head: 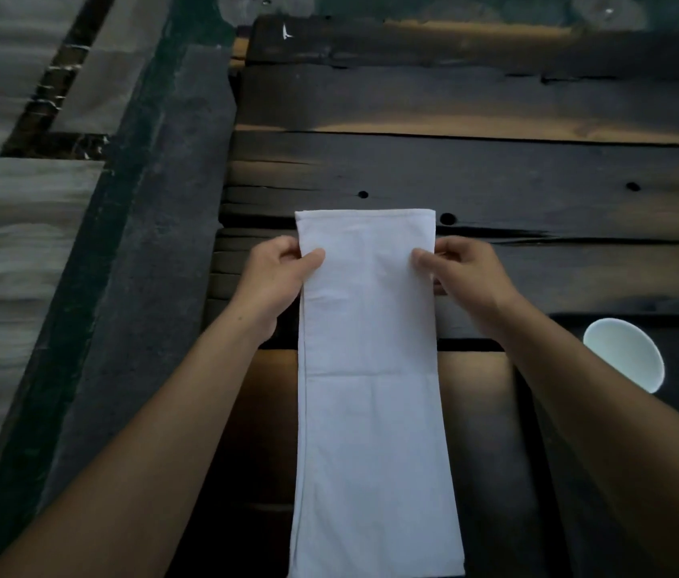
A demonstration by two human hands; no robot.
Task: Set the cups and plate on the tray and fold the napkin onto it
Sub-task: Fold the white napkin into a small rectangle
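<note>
Dimly, dark plank table, perhaps stone paving beside; both hands' fingers clamped on white napkin.

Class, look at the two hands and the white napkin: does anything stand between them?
Nothing visible does. The left hand and right hand already pinch the napkin at its opposite side edges, near its far end.

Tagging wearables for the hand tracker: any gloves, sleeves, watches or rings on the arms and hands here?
None visible. Left hand and right hand are bare, fingers ungloved, with no rings or watch seen. Both forearms are uncovered down to the frame edge; no sleeve shows.
</note>
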